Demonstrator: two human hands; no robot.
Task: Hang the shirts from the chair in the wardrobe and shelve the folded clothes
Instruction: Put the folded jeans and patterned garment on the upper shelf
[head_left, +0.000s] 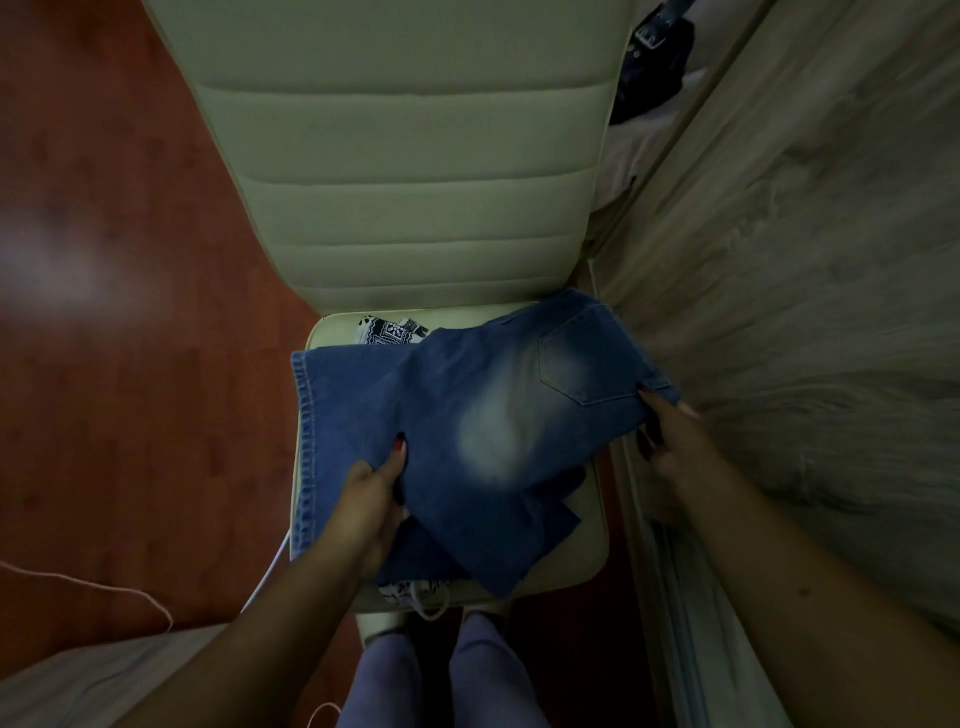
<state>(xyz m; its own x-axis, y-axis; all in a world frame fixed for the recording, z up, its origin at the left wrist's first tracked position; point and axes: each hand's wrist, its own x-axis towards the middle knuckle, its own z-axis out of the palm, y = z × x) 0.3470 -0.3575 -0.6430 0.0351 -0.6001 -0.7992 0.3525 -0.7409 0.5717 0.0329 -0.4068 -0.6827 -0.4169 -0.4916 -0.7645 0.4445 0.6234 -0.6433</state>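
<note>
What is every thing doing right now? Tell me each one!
left hand: pinching the denim's lower left part.
right hand: gripping the denim's right edge near the pocket.
denim garment: loosely folded, rumpled, held over the chair seat.
black-and-white patterned cloth: lying on the seat, mostly covered by the denim.
chair: upright, its seat holding clothes.
black bag: behind the chair; buckled or not, cannot tell.
</note>
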